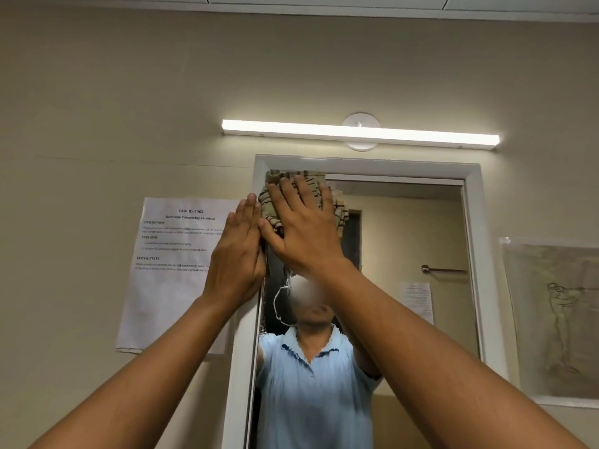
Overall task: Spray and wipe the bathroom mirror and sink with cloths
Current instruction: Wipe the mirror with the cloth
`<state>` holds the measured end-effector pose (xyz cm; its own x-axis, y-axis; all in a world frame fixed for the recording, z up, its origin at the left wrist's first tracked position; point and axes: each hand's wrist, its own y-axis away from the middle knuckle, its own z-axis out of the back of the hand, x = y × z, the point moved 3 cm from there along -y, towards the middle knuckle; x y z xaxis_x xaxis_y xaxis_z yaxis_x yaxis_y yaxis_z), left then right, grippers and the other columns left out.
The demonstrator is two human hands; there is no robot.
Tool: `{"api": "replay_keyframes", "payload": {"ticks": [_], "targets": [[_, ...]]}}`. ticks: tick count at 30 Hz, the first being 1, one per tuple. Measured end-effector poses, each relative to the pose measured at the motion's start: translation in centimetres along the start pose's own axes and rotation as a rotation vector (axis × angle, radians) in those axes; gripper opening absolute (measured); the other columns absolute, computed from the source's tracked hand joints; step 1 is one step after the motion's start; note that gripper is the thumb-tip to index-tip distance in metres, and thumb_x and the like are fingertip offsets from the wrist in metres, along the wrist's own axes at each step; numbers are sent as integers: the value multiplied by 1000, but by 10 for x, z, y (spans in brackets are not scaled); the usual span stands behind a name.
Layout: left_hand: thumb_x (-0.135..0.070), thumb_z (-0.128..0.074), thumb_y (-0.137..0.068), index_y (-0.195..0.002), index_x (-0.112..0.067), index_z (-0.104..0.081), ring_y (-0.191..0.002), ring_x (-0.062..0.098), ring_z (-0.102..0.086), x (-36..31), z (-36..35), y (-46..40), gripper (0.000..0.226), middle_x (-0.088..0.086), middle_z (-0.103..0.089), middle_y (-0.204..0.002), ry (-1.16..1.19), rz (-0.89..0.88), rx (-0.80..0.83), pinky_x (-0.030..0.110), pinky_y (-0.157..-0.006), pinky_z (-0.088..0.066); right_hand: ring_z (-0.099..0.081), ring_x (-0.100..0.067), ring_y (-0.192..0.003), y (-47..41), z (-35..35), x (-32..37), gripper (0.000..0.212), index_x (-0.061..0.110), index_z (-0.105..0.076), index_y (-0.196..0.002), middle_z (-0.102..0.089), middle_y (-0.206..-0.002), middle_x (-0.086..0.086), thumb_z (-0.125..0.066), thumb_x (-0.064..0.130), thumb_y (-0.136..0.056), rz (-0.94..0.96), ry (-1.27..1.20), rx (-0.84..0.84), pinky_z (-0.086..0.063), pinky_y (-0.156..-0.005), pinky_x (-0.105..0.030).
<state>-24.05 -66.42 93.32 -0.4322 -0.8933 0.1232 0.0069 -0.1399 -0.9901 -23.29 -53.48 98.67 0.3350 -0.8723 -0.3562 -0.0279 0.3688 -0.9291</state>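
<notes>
The right hand [304,225] lay flat, fingers straight and spread, pressing a beige cloth with dark stripes [334,202] against the glass at the upper left corner of the mirror [405,241]. The cloth was bunched under the palm and reached up to the inner edge of the white frame [366,165]. The left hand [238,254] was also flat, fingers straight and together, set against the frame's left upright just beside the right hand and touching the cloth's left edge; it held nothing. Both forearms were raised from the lower corners of the view. A lit bar lamp [359,132] was mounted on the wall above the mirror. A printed task sheet [168,270] hung on the wall left of the frame, and a sketch drawing [557,319] hung to the right. The glass reflected a light blue collared shirt [311,384] and a towel rail [444,270].
</notes>
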Motion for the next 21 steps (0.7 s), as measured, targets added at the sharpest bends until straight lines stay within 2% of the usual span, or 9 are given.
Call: {"api": "replay_keyframes", "payload": {"ticks": [5,9,14,17,21], "targets": [[-23,-32,-100,-157,-8,-13,-154,19,-7,1,2,6,62,9,-10,-166,-74,1,12,40,-125,-12,-27,-27,-147,28,1,-5,69,21,-39,-150,-39,-155,-7,-30,59,-93,124,-3,35,-13,-118,-57],[-19,-34,-96,-158,-9,-9,-154,20,-3,-2,4,5,67,9,-5,-166,-146,-1,33,36,-125,-6,-31,-29,-145,43,6,-32,68,25,-39,-150,-42,-153,-6,-37,58,-91,222,77,70,-18,-116,-57],[-18,-34,-94,-157,-9,-9,-153,20,-4,-4,6,7,69,9,-7,-166,-131,1,36,39,-125,-8,-26,-28,-147,51,26,-83,66,27,-37,-151,-37,-157,-4,-36,57,-92,73,78,71,-17,-117,-56],[-18,-34,-94,-157,-7,-11,-153,22,-6,-4,5,8,68,11,-9,-165,-145,-1,30,41,-125,-10,-19,-26,-149,56,41,-120,66,28,-32,-152,-30,-160,-3,-43,55,-93,-49,36,31,-9,-120,-53],[-19,-34,-96,-157,-8,-11,-153,23,-7,-5,6,8,66,11,-9,-165,-148,10,33,44,-124,-12,-18,-24,-150,66,49,-150,67,30,-28,-153,-28,-161,-2,-43,55,-94,-104,61,17,-8,-120,-51]]}}
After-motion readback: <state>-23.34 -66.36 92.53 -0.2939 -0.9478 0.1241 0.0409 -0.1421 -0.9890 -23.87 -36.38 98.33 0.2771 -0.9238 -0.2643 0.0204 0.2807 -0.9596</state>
